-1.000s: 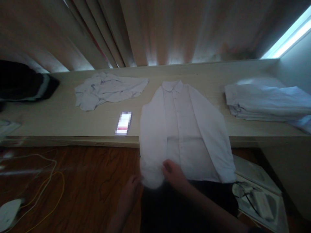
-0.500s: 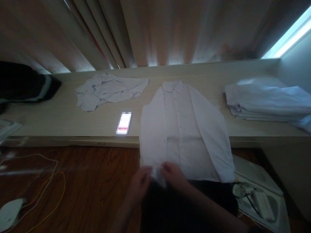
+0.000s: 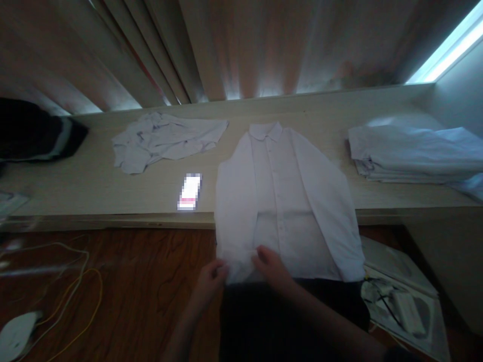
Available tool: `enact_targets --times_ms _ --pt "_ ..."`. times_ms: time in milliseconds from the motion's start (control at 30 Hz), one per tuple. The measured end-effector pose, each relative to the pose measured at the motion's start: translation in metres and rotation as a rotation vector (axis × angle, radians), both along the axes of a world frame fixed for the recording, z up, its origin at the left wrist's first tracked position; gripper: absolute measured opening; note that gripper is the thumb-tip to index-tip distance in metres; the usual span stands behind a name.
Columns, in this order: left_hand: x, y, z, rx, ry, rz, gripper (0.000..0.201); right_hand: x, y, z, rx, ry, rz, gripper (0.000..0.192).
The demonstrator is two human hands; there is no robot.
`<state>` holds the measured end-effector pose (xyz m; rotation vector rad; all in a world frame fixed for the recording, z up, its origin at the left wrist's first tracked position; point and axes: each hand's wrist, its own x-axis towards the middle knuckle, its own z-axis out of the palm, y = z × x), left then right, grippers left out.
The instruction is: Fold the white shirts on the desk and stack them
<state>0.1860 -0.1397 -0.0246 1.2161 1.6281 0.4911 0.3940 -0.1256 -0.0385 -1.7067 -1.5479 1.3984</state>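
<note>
A white long-sleeved shirt [image 3: 266, 201] lies front up, collar away from me, its upper part on the ledge and its lower part hanging over the front edge onto my lap. Both its sleeves run down along the body. My left hand [image 3: 212, 276] pinches the outer edge of the left-hand cuff. On that cuff's inner side, my right hand [image 3: 272, 269] is closed with thumb and finger on the cloth. The cuff is spread between the two hands, close to the hem.
Left of the shirt lie a phone [image 3: 189, 191] and a crumpled white garment [image 3: 162, 138]. A stack of folded white clothes [image 3: 411, 156] sits at the right. A dark bag-like bundle [image 3: 35, 130] is at far left. Cables and a white box [image 3: 18, 332] are on the floor.
My hands have moved apart, the left one outward. The bunched cuff between them has opened out flatter. The view has shifted slightly.
</note>
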Motion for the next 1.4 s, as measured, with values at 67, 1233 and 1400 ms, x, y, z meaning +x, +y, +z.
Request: enact_targets --times_ms 67,1233,1400 --pt "0.003 0.001 -0.004 -0.008 0.042 0.005 0.033 -0.002 0.0 0.006 0.008 -0.019 0.022 0.011" --pt "0.016 0.001 -0.005 -0.02 0.058 0.14 0.035 -0.018 0.003 0.021 -0.017 0.008 0.149 0.011" --pt "0.021 0.005 0.008 0.017 0.045 0.017 0.032 -0.022 0.003 0.019 -0.18 0.244 0.086 0.014"
